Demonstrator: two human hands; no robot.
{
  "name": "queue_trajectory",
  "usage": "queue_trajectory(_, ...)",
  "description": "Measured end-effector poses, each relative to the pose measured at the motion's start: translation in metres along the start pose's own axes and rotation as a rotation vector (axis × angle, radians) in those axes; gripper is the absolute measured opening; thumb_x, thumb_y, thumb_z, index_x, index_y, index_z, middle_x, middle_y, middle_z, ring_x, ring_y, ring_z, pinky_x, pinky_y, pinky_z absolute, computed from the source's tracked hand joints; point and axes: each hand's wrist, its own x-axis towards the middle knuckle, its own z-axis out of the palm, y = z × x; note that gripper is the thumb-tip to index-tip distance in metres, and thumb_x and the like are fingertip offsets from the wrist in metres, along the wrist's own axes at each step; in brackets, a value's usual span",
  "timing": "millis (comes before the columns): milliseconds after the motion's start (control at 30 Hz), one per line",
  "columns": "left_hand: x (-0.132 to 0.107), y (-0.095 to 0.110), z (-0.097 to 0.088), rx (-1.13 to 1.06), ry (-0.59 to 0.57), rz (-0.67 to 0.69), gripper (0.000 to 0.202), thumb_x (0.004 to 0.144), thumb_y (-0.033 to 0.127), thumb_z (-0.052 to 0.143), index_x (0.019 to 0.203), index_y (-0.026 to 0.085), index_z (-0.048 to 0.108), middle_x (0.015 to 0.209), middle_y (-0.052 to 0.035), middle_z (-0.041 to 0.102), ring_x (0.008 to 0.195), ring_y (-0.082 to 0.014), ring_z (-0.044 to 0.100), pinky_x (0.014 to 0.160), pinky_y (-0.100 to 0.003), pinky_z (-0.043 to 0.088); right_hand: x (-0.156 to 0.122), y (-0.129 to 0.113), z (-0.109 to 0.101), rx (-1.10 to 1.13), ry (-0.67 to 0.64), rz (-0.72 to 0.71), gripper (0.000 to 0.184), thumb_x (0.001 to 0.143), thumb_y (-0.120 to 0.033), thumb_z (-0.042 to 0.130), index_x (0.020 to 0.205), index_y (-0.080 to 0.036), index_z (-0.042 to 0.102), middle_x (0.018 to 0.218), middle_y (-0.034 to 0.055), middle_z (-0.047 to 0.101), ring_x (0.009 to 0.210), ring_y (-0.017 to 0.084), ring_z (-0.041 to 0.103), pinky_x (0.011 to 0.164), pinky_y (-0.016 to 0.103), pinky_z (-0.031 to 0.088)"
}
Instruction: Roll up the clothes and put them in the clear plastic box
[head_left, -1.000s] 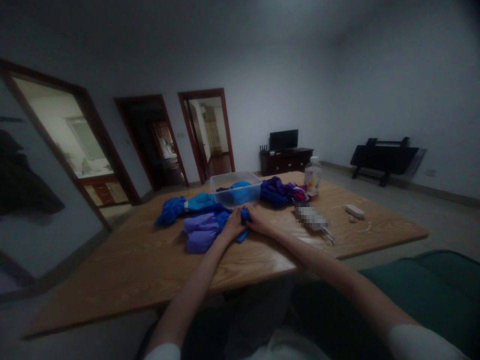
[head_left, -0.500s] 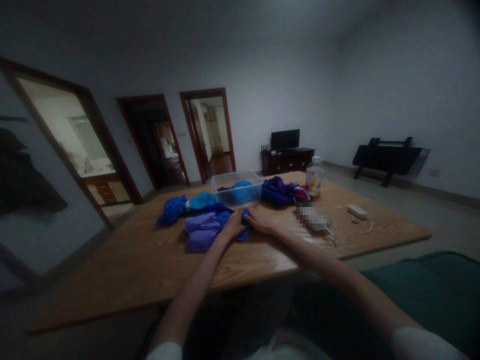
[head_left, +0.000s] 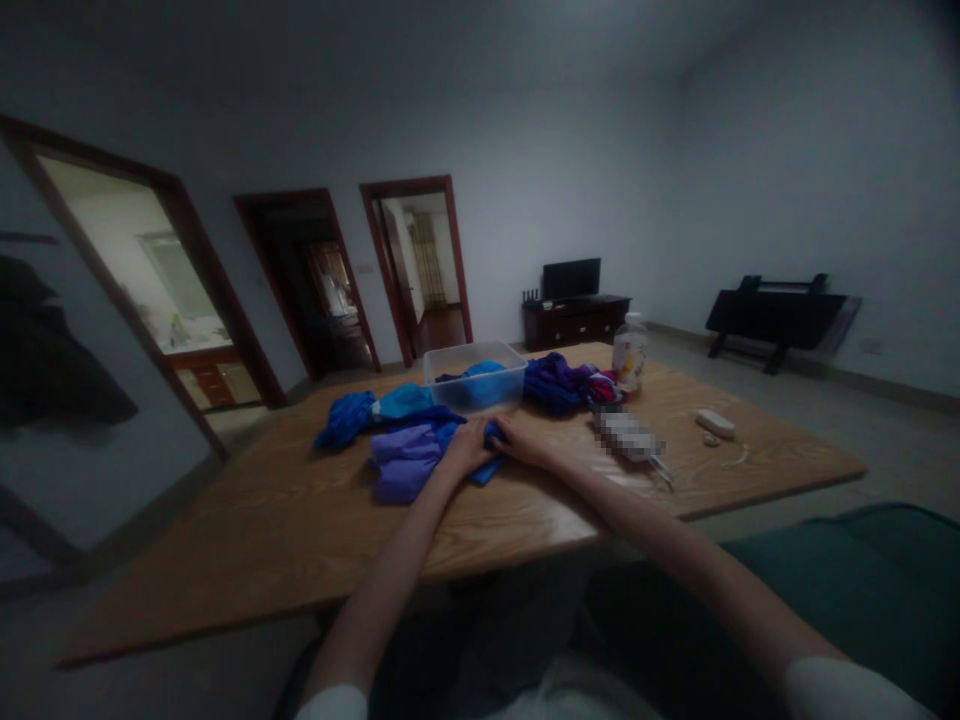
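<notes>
A piece of blue cloth [head_left: 486, 473] lies bunched on the wooden table under both palms. My left hand [head_left: 468, 446] is closed on its left side, fingers curled over the fabric. From the right, my right hand [head_left: 523, 441] grips the same cloth, its fingertips close to those of the left. The cloth's exact kind cannot be made out, as the hands cover much of it. Beside my left wrist is a folded purple cloth [head_left: 405, 465]. Just beyond the hands stands a clear plastic box [head_left: 442, 372] with blue and dark fabric inside.
Crumpled blue clothes [head_left: 349, 418] lie at the left of the box, dark purple ones [head_left: 559, 382] at its right. A clear bottle [head_left: 630, 352], a blurred-out pale item [head_left: 630, 438] and a white case [head_left: 715, 423] sit on the table's [head_left: 300, 540] right side.
Both hands stay on the blue cloth in almost the same place. Nothing on the table has clearly moved; the view has shifted very slightly.
</notes>
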Motion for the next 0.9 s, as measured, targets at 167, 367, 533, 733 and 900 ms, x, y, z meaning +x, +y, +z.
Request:
queue_trajectory(167, -0.004, -0.002, -0.008, 0.147, -0.04, -0.083, 0.07, 0.082, 0.038, 0.077, 0.146, 0.02, 0.053, 0.144, -0.0156, 0.059, 0.134, -0.0359, 0.055, 0.113, -0.051, 0.042, -0.001, 0.002, 0.004, -0.048, 0.025, 0.009, 0.025, 0.089, -0.024, 0.063, 0.114, -0.022, 0.059, 0.115, 0.0097, 0.067, 0.1, 0.023, 0.063, 0.098, 0.037, 0.052)
queue_trajectory(367, 0.0, -0.015, -0.024, -0.117, -0.163, -0.04, 0.076, 0.075, 0.036, 0.082, 0.144, 0.02, 0.056, 0.145, -0.0121, 0.061, 0.132, -0.0313, 0.059, 0.117, -0.044, 0.044, -0.002, -0.002, 0.005, -0.122, 0.062, -0.021, 0.022, 0.087, -0.016, 0.057, 0.109, -0.02, 0.054, 0.11, 0.0087, 0.06, 0.097, 0.022, 0.058, 0.092, 0.036, 0.05)
queue_trajectory(533, 0.002, -0.022, -0.023, -0.239, -0.142, -0.036, 0.068, 0.077, 0.017, 0.07, 0.144, 0.021, 0.058, 0.148, -0.0089, 0.06, 0.133, -0.0274, 0.059, 0.119, -0.044, 0.044, -0.001, 0.0, 0.006, -0.084, 0.097, -0.052, 0.022, 0.086, -0.007, 0.048, 0.101, -0.021, 0.054, 0.107, 0.0071, 0.057, 0.097, 0.02, 0.057, 0.091, 0.033, 0.05)
queue_trajectory(733, -0.001, -0.012, -0.017, -0.147, -0.036, 0.006, 0.069, 0.077, 0.009, 0.065, 0.144, 0.022, 0.057, 0.145, -0.0087, 0.063, 0.133, -0.0267, 0.059, 0.119, -0.043, 0.044, -0.002, -0.009, 0.0, -0.062, 0.092, -0.055, 0.018, 0.092, -0.02, 0.058, 0.11, -0.021, 0.06, 0.115, 0.0096, 0.06, 0.107, 0.023, 0.058, 0.099, 0.037, 0.05)
queue_trajectory(900, -0.003, -0.006, -0.017, -0.036, -0.011, -0.062, 0.053, 0.08, 0.012, 0.065, 0.132, 0.019, 0.058, 0.131, -0.0112, 0.066, 0.122, -0.0269, 0.064, 0.108, -0.04, 0.05, 0.001, -0.018, -0.004, -0.041, 0.061, -0.083, 0.017, 0.102, -0.031, 0.051, 0.111, -0.022, 0.062, 0.117, 0.0094, 0.062, 0.109, 0.023, 0.059, 0.103, 0.038, 0.05)
